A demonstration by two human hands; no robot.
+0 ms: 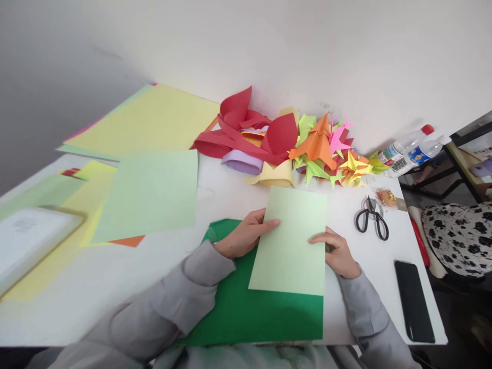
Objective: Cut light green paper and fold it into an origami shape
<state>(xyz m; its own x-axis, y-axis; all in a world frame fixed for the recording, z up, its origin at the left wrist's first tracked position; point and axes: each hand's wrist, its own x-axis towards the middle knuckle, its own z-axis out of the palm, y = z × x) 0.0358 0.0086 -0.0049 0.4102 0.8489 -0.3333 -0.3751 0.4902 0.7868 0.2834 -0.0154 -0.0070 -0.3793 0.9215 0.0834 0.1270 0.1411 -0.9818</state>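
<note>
Between my two hands is a pale green sheet of paper (290, 251), tilted up a little over a dark green sheet (246, 318) at the table's front. My left hand (246, 234) pinches its left edge, thumb on top and the other fingers behind. At the right edge my right hand (338, 252) grips it with one finger laid on the front; the rest of that hand is partly behind the paper. Beyond the sheet's top edge sits a cream paper crown (274, 175).
Black-handled scissors (372, 218) and a black phone (414, 301) lie to the right. Folded paper shapes (317, 146), red paper loops (234, 128) and two bottles (400, 146) line the wall. Larger sheets (154, 195) and a white box (34, 241) occupy the left. A person in patterned clothing (459, 238) is at far right.
</note>
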